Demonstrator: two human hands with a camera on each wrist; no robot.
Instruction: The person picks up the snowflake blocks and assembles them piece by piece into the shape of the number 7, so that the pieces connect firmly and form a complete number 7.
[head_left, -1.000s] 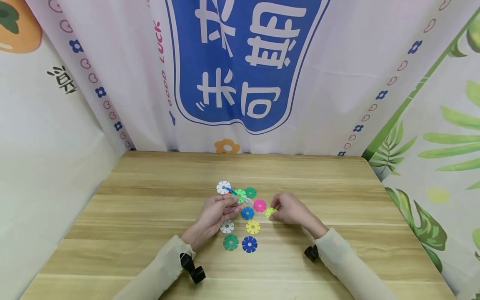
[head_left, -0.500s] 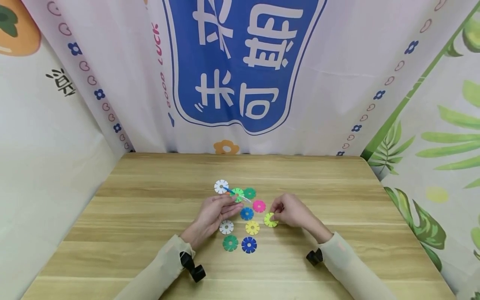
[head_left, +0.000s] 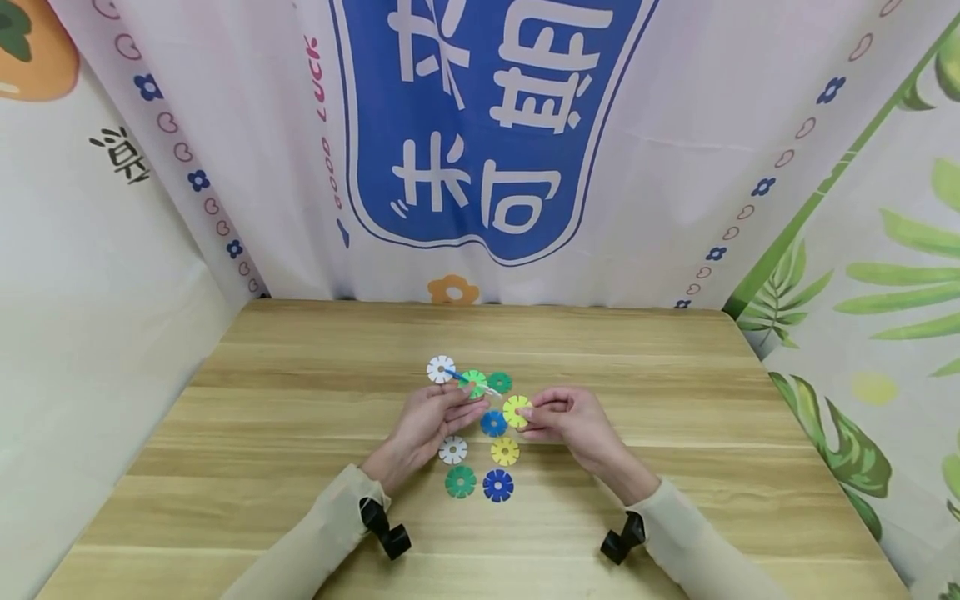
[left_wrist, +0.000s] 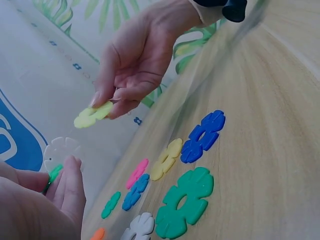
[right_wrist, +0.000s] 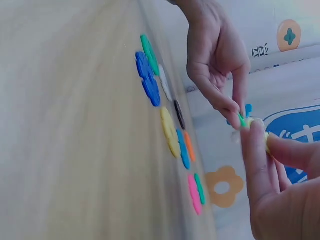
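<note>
My left hand (head_left: pixel 427 425) pinches a light green notched plastic disc (head_left: pixel 474 381). A blue disc (head_left: pixel 454 376), seen edge-on, and a clear disc (head_left: pixel 492 391) join it on either side. A white disc (head_left: pixel 441 369) appears at the far end of the blue one. Between thumb and fingers my right hand (head_left: pixel 588 429) pinches a yellow-green disc (head_left: pixel 516 411), raised above the table close to the clear disc. In the left wrist view that yellow-green disc (left_wrist: pixel 92 115) is plainly off the tabletop. From the head view it covers the pink disc (left_wrist: pixel 137 173).
Loose discs lie flat on the wooden table (head_left: pixel 300 400) between the forearms: dark green (head_left: pixel 461 482), dark blue (head_left: pixel 498 485), yellow (head_left: pixel 505 451), blue (head_left: pixel 493 423), white (head_left: pixel 453 450) and a second green (head_left: pixel 499 382). Orange (right_wrist: pixel 189 146) and dark (right_wrist: pixel 179 115) discs show in the right wrist view.
My right hand has lifted the yellow-green disc from the table and moved it left, over the pink disc, towards my left hand. The left hand keeps its hold with little movement.
</note>
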